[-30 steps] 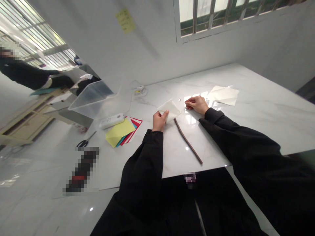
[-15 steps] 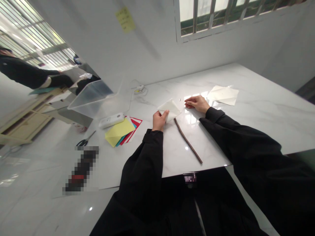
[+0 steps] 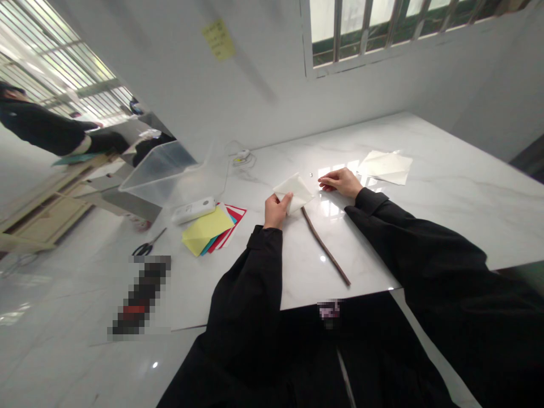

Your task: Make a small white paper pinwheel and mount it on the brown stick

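My left hand [image 3: 276, 210] pinches the near corner of a folded white paper [image 3: 295, 189] that lies on the white marble table [image 3: 446, 187]. My right hand [image 3: 342, 181] rests flat on the table just right of that paper, fingers pointing left, holding nothing. A thin brown stick [image 3: 325, 247] lies on the table between my forearms, running from the paper toward the near edge. Both arms wear black sleeves.
A stack of coloured paper sheets [image 3: 208, 231], a white remote-like device [image 3: 193, 209] and a clear plastic bin [image 3: 164, 173] sit at the left. Scissors [image 3: 147, 245] lie near the left edge. More white paper [image 3: 386, 165] lies at the far right. Another person [image 3: 42, 130] stands far left.
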Demonstrator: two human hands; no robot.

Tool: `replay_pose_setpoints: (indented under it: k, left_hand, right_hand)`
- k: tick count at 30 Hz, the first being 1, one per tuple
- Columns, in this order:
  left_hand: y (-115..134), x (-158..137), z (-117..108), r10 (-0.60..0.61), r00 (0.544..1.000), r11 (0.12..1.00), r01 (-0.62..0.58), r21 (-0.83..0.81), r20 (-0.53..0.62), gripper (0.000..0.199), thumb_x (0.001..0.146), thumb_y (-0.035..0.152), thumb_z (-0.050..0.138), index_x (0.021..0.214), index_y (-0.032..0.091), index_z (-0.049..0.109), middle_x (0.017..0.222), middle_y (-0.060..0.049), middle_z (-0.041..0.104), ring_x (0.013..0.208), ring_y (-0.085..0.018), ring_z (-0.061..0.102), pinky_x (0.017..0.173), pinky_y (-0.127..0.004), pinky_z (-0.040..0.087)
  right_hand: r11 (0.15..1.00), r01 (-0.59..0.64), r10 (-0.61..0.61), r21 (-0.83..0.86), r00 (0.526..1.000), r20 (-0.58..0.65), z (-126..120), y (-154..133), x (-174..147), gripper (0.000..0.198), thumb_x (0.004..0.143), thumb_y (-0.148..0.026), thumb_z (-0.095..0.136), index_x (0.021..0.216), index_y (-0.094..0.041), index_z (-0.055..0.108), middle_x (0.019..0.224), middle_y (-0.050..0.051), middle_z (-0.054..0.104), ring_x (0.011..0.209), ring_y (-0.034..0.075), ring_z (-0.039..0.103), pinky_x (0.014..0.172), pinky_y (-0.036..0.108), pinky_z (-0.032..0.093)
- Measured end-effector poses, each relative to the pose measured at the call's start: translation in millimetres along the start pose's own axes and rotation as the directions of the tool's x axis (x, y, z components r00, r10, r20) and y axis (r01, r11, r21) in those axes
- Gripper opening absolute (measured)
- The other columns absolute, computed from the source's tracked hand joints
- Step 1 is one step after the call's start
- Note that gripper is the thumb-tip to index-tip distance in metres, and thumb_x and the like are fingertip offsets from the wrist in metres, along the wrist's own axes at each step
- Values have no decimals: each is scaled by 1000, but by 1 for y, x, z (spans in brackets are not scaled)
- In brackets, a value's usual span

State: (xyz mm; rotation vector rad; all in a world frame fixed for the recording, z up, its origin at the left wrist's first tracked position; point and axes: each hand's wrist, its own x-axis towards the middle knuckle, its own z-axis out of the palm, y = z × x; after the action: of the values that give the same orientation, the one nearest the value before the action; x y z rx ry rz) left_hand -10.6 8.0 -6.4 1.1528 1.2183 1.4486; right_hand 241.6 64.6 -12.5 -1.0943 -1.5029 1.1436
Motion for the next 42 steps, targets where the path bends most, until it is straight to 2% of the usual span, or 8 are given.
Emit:
replay_pose_setpoints:
  k: [7,11,13,18,23,27,33,42]
  left_hand:
    - [-1,-1,-1,-5,1000,1000,5,3,2,54,60,50,89,95,11,77,98,-13,79,88,-24,72,82,-34,55]
    - [-2,0,-1,-4,1000,1000,4,13,7,54,60,50,89,95,11,77,98,-13,79,87,-24,72,81,-34,55]
    - [-2,0,-2,-2,1000,1000,2,18,12,53,61,50,89,94,11,78,96,-13,79,85,-24,72,81,-34,55]
    - [1,-2,-1,-12,1000,998,10,54,27,53,61,51,89,93,10,78,91,-12,79,83,-25,72,79,-34,55]
    - [9,-7,1,-4,999,998,1,57,51,53,61,51,90,93,10,78,89,-11,79,79,-23,71,74,-32,54]
    - [12,-10,3,-7,997,999,3,53,81,55,61,53,90,93,10,79,88,-10,79,77,-22,70,73,-32,54]
    - [15,-12,4,-13,995,998,7,56,104,56,59,54,90,93,11,79,87,-9,79,79,-22,71,74,-32,54]
    - [15,-12,5,-31,992,999,26,41,120,53,60,52,90,95,12,79,87,-8,78,80,-23,72,77,-34,55]
  right_hand:
    - [993,68,-66,-92,997,29,2,-3,-4,36,81,-51,80,86,-15,78,79,8,77,64,14,68,64,26,57]
    - [993,94,-88,-64,992,96,13,-20,-12,39,82,-54,77,90,-15,77,76,7,75,63,14,65,59,24,53]
    - [986,144,-130,-82,980,152,21,-33,-18,38,85,-53,74,91,-16,77,74,6,74,62,14,64,58,24,51]
    - [929,301,-253,-214,941,225,44,-57,-34,28,90,-44,69,91,-18,79,74,4,75,68,16,67,68,27,51]
    - [842,393,-325,-369,917,233,56,-56,-39,19,88,-35,72,87,-19,81,70,2,72,66,15,61,69,26,46]
    - [829,402,-344,-389,915,212,55,-53,-38,18,88,-35,72,86,-18,81,69,1,70,65,14,57,67,26,43]
    - [849,370,-304,-378,926,225,54,-55,-39,14,91,-27,68,90,-20,80,75,1,75,67,14,62,71,25,46]
    - [841,334,-276,-425,941,193,55,-56,-39,10,90,-24,70,89,-21,80,73,0,75,63,14,62,68,25,46]
